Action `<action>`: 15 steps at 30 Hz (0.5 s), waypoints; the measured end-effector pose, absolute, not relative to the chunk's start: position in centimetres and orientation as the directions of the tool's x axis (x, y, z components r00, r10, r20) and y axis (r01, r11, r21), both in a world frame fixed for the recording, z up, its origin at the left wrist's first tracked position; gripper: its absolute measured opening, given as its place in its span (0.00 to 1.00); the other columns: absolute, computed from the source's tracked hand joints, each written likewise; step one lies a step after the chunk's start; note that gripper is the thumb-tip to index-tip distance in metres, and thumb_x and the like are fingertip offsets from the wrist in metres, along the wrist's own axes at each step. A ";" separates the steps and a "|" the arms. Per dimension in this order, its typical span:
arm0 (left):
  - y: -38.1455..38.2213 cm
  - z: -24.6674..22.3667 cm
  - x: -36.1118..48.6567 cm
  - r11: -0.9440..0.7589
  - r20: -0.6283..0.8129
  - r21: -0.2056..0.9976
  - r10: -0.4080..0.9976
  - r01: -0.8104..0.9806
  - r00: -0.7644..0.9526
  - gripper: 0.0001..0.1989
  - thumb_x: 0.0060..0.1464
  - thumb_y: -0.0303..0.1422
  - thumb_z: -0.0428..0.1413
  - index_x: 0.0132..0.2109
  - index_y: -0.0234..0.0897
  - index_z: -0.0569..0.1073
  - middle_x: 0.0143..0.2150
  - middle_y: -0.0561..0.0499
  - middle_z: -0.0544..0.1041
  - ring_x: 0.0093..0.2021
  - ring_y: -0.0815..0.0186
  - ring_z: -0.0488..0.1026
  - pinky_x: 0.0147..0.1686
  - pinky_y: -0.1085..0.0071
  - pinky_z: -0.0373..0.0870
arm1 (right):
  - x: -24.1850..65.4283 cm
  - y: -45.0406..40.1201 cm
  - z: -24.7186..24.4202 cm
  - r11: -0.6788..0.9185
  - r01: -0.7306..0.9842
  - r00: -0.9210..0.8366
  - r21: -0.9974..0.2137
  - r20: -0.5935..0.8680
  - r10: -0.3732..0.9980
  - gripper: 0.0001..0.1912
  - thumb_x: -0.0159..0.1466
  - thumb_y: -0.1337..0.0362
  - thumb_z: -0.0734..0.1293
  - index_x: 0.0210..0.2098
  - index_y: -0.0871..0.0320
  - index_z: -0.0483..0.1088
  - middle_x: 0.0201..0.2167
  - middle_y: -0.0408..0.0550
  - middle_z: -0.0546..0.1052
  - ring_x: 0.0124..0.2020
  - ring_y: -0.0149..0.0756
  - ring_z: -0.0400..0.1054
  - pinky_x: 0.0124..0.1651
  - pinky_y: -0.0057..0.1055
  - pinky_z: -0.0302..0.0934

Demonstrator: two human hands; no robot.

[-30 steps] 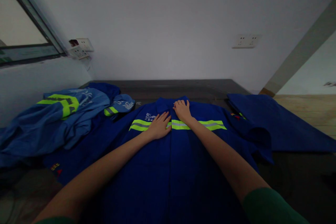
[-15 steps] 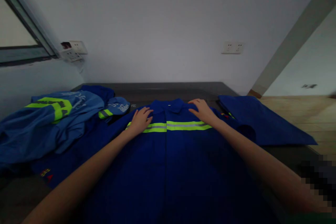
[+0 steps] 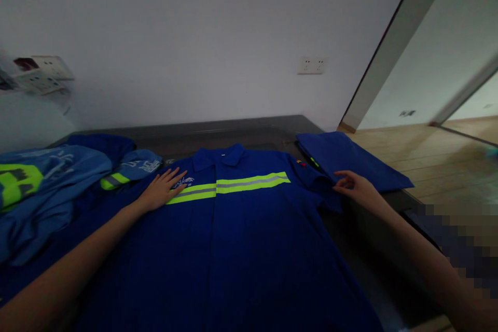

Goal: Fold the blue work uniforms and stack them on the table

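Observation:
A dark blue work jacket (image 3: 241,228) lies spread front side up, its collar at the far end and a yellow-green reflective band across the chest. My left hand (image 3: 160,191) rests flat on the left part of the chest, fingers spread, beside a white printed mark. At the right, my right hand (image 3: 356,189) has its thumb and fingers closed on the end of the jacket's sleeve (image 3: 317,180). A small red and yellow patch shows on that sleeve.
A folded blue garment (image 3: 358,161) lies at the right, close to the sleeve. Lighter blue clothes with reflective bands (image 3: 78,166) are heaped at the left. The dark table (image 3: 187,132) meets the wall, which carries a socket plate (image 3: 312,66).
My right hand has moved from the jacket's shoulder out to the sleeve end and closed on it. My left hand has flattened on the chest. The view has turned right.

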State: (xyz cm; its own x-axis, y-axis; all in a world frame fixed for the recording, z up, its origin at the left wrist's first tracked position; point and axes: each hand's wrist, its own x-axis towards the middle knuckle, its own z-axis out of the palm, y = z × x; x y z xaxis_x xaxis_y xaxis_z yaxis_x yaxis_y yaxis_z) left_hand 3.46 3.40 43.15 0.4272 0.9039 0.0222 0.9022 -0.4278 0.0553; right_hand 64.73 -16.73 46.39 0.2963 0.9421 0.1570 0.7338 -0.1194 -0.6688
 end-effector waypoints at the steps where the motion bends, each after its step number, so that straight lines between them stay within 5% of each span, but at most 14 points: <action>1: 3.8 43.5 3.1 -0.450 0.008 0.063 0.893 0.891 0.451 0.27 0.63 0.43 0.45 0.67 0.48 0.56 0.71 0.50 0.51 0.70 0.54 0.46 0.64 0.48 0.46 | 64.3 -16.4 46.1 -0.127 0.774 0.292 -0.621 0.172 0.941 0.23 0.50 0.55 0.70 0.45 0.55 0.70 0.27 0.45 0.76 0.28 0.39 0.72 0.35 0.36 0.65; 4: 4.5 45.2 3.4 -0.479 0.034 0.099 0.878 0.872 0.478 0.27 0.60 0.41 0.48 0.64 0.37 0.62 0.67 0.43 0.60 0.67 0.56 0.55 0.64 0.57 0.52 | 63.6 -15.5 45.7 -0.179 0.877 0.297 -0.445 0.210 0.931 0.18 0.53 0.59 0.69 0.43 0.56 0.73 0.25 0.44 0.74 0.27 0.38 0.69 0.32 0.33 0.62; 8: 3.8 48.1 9.2 -0.479 0.324 0.124 0.848 0.869 0.421 0.24 0.60 0.38 0.47 0.58 0.26 0.65 0.56 0.37 0.70 0.59 0.58 0.65 0.61 0.64 0.58 | 63.3 -15.0 46.1 -0.177 0.934 0.274 -0.312 0.303 0.913 0.07 0.55 0.60 0.67 0.31 0.55 0.73 0.30 0.49 0.73 0.33 0.41 0.69 0.35 0.34 0.60; 11: 2.8 48.5 15.9 -0.652 0.330 0.092 0.733 0.752 0.595 0.21 0.62 0.38 0.45 0.58 0.34 0.66 0.60 0.42 0.67 0.62 0.60 0.62 0.63 0.61 0.55 | 62.8 -14.9 47.0 -0.093 0.883 0.288 -0.461 0.374 0.882 0.05 0.57 0.60 0.64 0.29 0.55 0.69 0.30 0.49 0.74 0.34 0.41 0.68 0.36 0.34 0.61; 15: 2.1 46.5 22.6 -0.676 0.145 0.088 0.735 0.731 0.662 0.27 0.64 0.46 0.43 0.67 0.44 0.58 0.70 0.45 0.53 0.69 0.53 0.49 0.65 0.49 0.48 | 62.9 -15.3 49.2 -0.078 0.660 0.470 -0.747 0.329 0.819 0.09 0.58 0.56 0.63 0.34 0.54 0.65 0.19 0.41 0.68 0.19 0.34 0.61 0.22 0.29 0.54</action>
State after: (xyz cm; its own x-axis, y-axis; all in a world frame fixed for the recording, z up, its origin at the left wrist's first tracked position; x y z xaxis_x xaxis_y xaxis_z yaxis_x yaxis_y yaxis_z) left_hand 22.58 2.12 46.45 0.6621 0.7352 0.1452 0.7314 -0.6762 0.0884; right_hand 62.89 -15.26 49.19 0.4698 0.8193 0.3286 0.6596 -0.0784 -0.7475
